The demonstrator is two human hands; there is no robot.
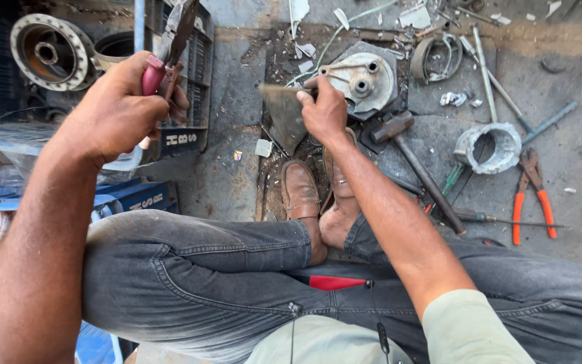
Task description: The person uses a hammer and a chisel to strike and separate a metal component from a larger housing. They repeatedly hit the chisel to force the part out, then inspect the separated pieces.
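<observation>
My left hand (119, 111) is raised at the upper left, closed on the red handles of metal snips (170, 50) whose blades point up and away. My right hand (323, 111) reaches down to the floor and pinches the top edge of a dull grey sheet-metal piece (284, 114), held upright just beyond my brown shoes (301, 192). A round grey brake plate (362, 79) lies right behind that hand. I sit with my legs in grey jeans crossed below.
A hammer (415, 162), a metal ring (490, 145), orange-handled pliers (530, 192), screwdrivers and rods lie on the concrete at right. A brake shoe (436, 57) sits at top. A wheel hub (48, 52) and dark crates stand at left, with a blue box below them.
</observation>
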